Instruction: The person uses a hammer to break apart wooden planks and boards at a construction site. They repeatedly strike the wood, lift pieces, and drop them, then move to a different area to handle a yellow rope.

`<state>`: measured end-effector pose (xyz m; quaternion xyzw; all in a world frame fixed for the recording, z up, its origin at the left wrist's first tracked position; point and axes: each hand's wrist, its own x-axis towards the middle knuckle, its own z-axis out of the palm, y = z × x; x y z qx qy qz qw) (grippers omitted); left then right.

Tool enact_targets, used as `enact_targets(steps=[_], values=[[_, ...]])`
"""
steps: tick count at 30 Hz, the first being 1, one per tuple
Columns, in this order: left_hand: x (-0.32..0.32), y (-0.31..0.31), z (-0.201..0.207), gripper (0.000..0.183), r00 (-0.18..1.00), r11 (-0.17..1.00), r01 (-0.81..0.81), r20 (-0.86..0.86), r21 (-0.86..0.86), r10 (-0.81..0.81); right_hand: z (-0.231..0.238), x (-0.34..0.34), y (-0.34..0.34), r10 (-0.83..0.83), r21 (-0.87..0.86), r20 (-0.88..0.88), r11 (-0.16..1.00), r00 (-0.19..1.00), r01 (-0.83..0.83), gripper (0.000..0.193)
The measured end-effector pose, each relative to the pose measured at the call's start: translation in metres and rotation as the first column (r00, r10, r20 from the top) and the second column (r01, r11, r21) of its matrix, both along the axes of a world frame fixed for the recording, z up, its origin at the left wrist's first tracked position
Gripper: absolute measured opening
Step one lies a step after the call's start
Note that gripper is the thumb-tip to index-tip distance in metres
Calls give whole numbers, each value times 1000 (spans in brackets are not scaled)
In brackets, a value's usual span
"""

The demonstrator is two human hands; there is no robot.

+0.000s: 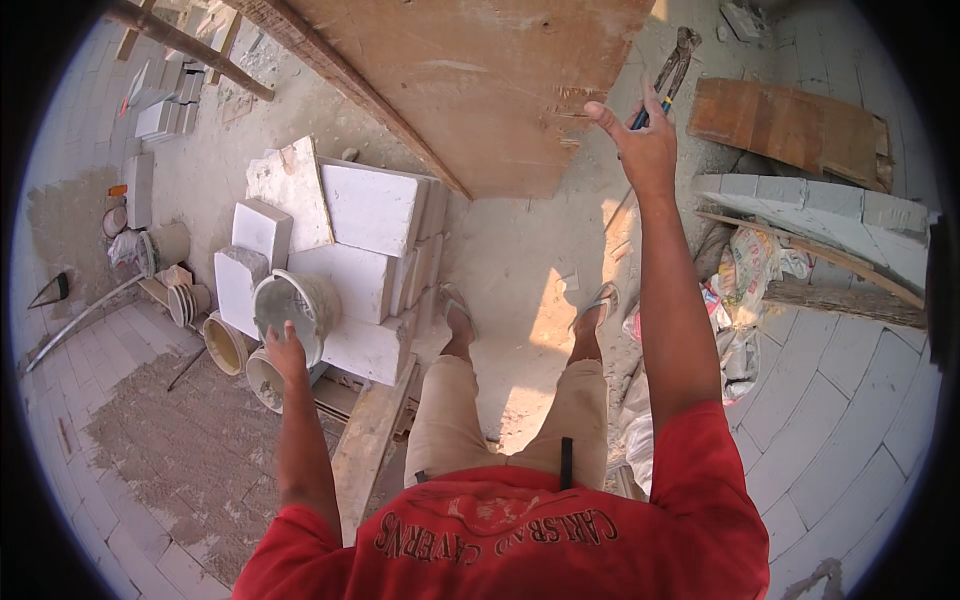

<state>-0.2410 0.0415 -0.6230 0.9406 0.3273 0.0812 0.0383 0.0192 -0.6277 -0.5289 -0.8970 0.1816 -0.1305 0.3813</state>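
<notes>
Nearest at left, a wooden plank (358, 460) extends away from the person toward a stack of white blocks (365, 205). The left hand (287, 355) is positioned at a grey bucket (322, 300) beside the stack; its fingers are extended and no held item is visible. Contact with the bucket cannot be determined. Around the feet, a strip of sandy floor (490, 260) provides room for movement: the blocks limit it at left, a pile of sacks (745, 270) at right. Farther out at right, the raised right hand (648, 148) grips a pair of pincers (676, 68) by the handles, thumb standing off; the tool's head projects beyond the hand, pointing far. A curved block wall (800, 195) bounds the right side, with a brown board (790, 125) beyond it. At far centre, the ragged edge of a plywood panel (480, 90) borders the right hand's left side.
</notes>
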Motion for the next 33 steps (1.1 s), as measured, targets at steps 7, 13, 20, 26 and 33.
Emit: enact_targets(steps=[7,13,20,26,33], values=[[-1,-119,66,40,979,776,138,203,-616,-13,102,40,7,236,379,-177,912,956,-155,95],[165,-223,190,34,813,592,495,579,-637,-57,78,38,6,343,227,-79,921,936,-318,65],[297,-402,397,67,-40,289,672,422,682,-906,64,8,-16,285,98,-46,955,958,-279,68],[269,-503,193,58,-261,-237,912,25,336,-965,3,-48,-41,-21,441,98,897,995,-24,81],[199,-487,-186,55,-495,-347,864,-490,-365,-718,-309,-246,-68,75,668,-514,660,854,344,59]])
